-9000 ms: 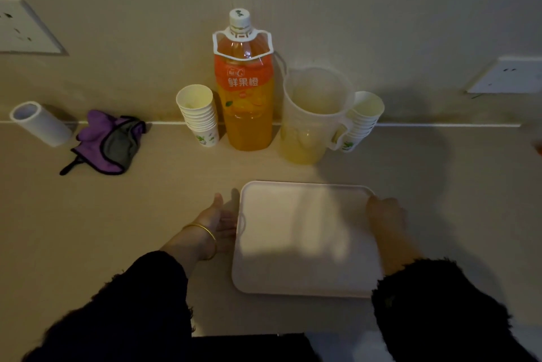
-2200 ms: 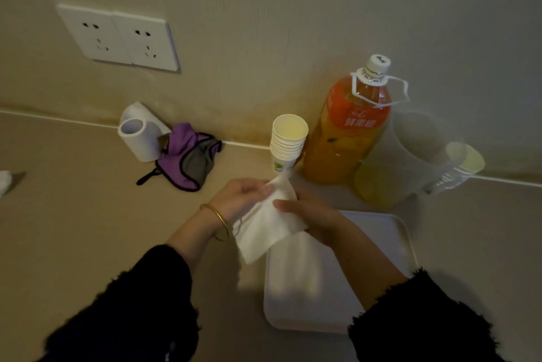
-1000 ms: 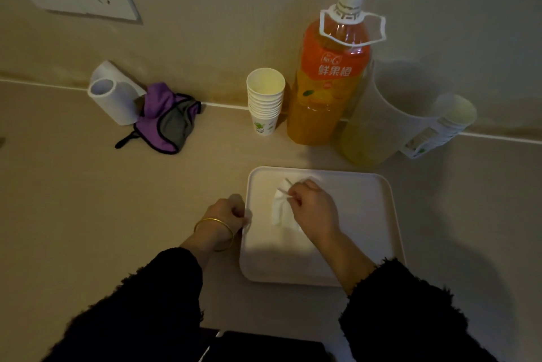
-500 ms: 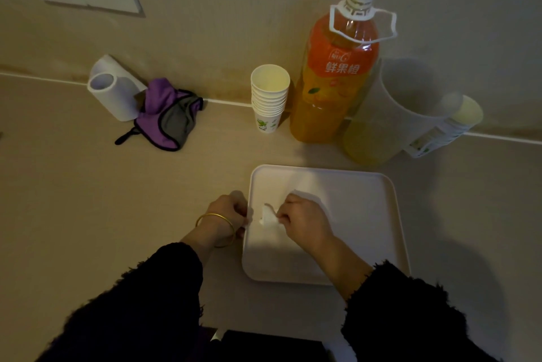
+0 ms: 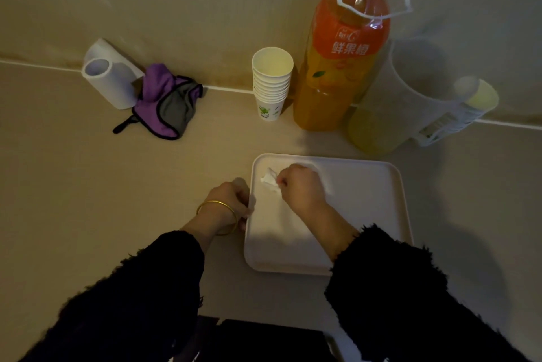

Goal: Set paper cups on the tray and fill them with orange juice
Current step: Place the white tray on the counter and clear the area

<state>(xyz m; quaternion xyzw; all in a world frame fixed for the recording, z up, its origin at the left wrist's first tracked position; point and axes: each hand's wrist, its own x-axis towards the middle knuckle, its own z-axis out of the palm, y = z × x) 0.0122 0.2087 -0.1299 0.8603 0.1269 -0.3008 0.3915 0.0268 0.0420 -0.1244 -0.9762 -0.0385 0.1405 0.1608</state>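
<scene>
**Supervisor:** Report both hands.

**Operator:** I see the right hand over the far-left part of the tray. Its grip is clamped on a crumpled white tissue, and the tissue touches the tray surface. The left hand, with a gold bangle at the wrist, is at the tray's left rim, grip curled onto that rim.

**Supervisor:** Locate the task items.

**Operator:** The tray lies flat on the counter. One stack of paper cups stands upright by the wall, just left of the capped orange juice bottle. A clear pitcher holding a little pale liquid stands just right of the bottle. A second cup stack shows tilted behind the pitcher.

**Supervisor:** Other items?

**Operator:** Far left, a paper roll touches a purple-and-grey cloth.
</scene>
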